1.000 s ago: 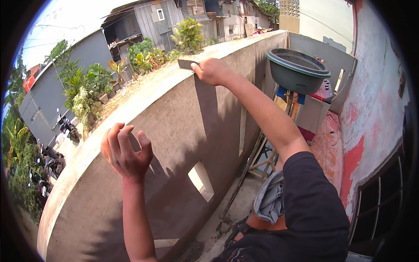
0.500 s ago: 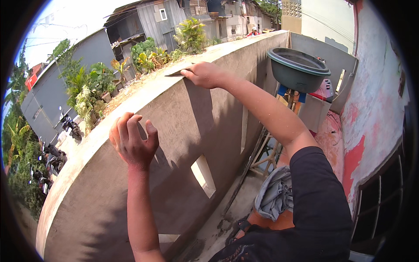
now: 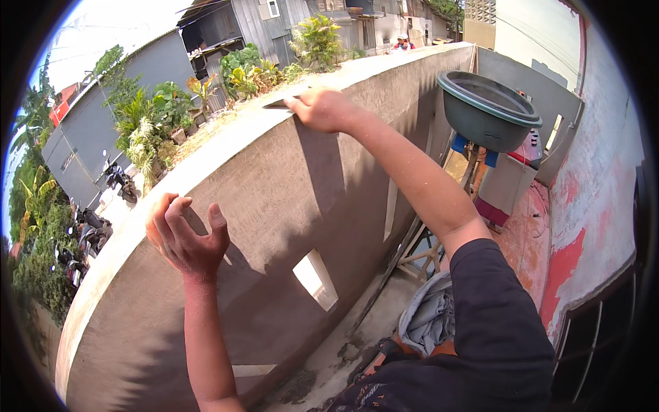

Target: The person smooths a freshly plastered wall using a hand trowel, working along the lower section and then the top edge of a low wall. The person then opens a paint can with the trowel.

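A plastered wall curves across the view, its pale top edge in sunlight. My right hand is closed on a thin, dark, flat piece at the top of the wall. Most of that piece is hidden by the fingers, so its kind is not clear. My left hand is raised by the nearer stretch of the top edge, fingers curved and thumb apart, with nothing in it. I cannot tell whether its fingertips touch the wall.
A dark green basin stands on a support beyond my right arm. Slanted openings pierce the wall. At right is a peeling painted house wall. Plants and parked motorbikes are outside; a person is far off.
The view has shifted a little, moving the basin and far houses rightward in the picture. My left hand has moved left and slightly down; my right hand keeps the flat piece on the top edge.
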A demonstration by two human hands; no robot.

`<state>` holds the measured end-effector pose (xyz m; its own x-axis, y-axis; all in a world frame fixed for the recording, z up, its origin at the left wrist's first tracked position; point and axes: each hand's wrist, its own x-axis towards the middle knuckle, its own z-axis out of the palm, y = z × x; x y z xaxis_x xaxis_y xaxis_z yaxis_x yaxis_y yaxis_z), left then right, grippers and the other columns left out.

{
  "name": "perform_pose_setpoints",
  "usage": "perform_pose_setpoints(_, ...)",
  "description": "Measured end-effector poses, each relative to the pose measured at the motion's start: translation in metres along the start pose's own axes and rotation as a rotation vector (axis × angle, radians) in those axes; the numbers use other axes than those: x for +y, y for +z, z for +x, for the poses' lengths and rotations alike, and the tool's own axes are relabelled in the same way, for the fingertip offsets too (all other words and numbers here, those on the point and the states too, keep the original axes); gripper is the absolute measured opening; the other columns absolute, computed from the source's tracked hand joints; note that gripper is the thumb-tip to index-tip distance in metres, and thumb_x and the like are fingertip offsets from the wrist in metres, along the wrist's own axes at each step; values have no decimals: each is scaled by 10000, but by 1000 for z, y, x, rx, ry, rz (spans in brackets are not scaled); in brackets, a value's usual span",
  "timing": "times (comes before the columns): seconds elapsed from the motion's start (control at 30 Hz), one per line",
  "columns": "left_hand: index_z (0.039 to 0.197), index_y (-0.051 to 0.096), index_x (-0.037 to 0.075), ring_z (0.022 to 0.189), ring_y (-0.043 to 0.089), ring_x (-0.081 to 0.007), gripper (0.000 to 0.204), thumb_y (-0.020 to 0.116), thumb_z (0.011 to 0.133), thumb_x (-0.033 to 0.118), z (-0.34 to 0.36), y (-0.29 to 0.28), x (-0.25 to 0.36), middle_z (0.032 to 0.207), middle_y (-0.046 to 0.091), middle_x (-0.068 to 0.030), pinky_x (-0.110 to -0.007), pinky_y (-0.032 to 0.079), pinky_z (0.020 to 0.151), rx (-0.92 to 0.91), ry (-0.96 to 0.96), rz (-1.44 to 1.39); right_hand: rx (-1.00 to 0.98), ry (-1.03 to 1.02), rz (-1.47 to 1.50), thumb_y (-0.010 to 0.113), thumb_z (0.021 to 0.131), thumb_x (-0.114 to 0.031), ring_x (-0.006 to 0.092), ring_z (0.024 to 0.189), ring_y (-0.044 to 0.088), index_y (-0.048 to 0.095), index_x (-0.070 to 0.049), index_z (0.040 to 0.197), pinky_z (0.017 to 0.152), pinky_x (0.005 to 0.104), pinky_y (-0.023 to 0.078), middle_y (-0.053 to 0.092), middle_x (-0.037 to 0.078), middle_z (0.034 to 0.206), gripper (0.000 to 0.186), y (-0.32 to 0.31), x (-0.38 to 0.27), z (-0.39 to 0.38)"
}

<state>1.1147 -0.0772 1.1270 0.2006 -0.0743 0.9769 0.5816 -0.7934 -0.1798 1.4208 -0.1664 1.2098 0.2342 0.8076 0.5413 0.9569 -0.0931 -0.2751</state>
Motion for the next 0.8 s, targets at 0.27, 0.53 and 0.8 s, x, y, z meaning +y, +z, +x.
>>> perform_pose_setpoints(0.27, 1097, 553, 28, 1097, 568, -365, 423, 672, 935, 399, 2, 8, 5, 1164, 603, -184, -497, 427, 988, 41, -19, 24, 1, -3, -76, 320, 1088, -378, 360, 943, 712, 723, -3, 1025, 874, 475, 551, 735, 224, 947, 555, -12, 87, 23)
perform_pose_setpoints(0.53, 1128, 557, 10, 1068, 588, -359, 367, 655, 960, 320, 6, 5, 9, 1155, 620, -190, -466, 454, 976, 85, -33, 64, -219, -492, 207, 379, 1046, -402, 408, 1002, 686, 730, 14, 885, 954, 481, 503, 722, 248, 957, 568, 4, -63, -13)
perform_pose_setpoints(0.8, 1090, 590, 5, 1036, 600, -333, 322, 657, 960, 292, -1, 10, 10, 1056, 629, -156, -446, 461, 965, 74, -129, 98, 1, -154, -111, 412, 1065, -380, 399, 857, 693, 707, -38, 1024, 785, 477, 544, 717, 214, 898, 453, 9, 69, 15)
